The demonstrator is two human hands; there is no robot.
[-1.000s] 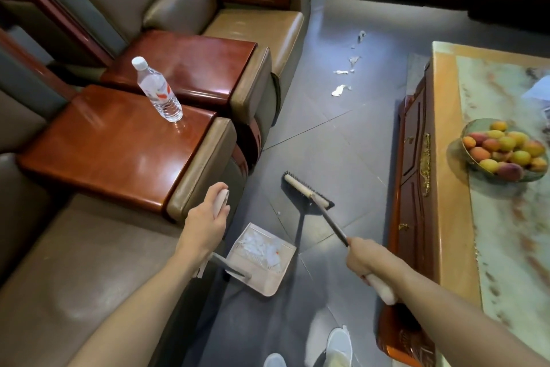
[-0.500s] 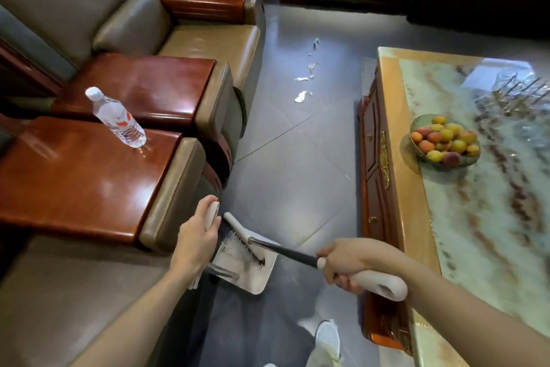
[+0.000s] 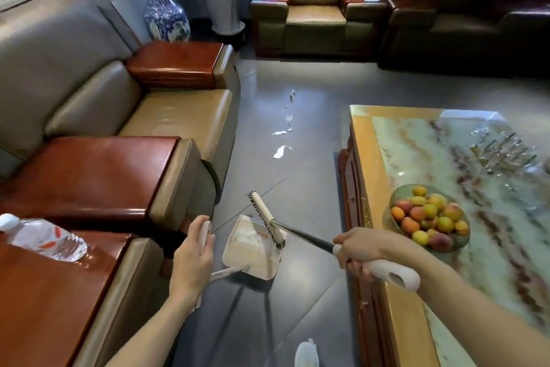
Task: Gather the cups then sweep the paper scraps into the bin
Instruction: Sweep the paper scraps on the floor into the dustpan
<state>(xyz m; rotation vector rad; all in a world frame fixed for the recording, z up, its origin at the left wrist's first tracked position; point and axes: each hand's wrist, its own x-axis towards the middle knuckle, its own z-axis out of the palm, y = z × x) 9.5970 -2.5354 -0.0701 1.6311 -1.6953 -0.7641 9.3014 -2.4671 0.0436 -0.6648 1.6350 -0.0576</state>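
My left hand [image 3: 193, 256] grips the white handle of a long-handled dustpan [image 3: 253, 247], which sits low over the grey floor and holds white paper scraps. My right hand [image 3: 361, 250] grips the white handle end of a broom [image 3: 266, 219], whose brush head lies across the pan's right rim. Several more paper scraps [image 3: 282, 151] lie on the floor further ahead, between the sofa and the table. No cups or bin show in this view.
A beige sofa with red wooden armrests [image 3: 89, 176] runs along the left, with a water bottle [image 3: 44, 238] lying on the near armrest. A marble-topped coffee table [image 3: 416, 277] with a fruit bowl [image 3: 428, 216] stands right. A vase [image 3: 163, 6] and armchairs stand at the back.
The brush head swept back from the floor into the dustpan, then rose onto its right rim. My view lifted, showing more of the room ahead.
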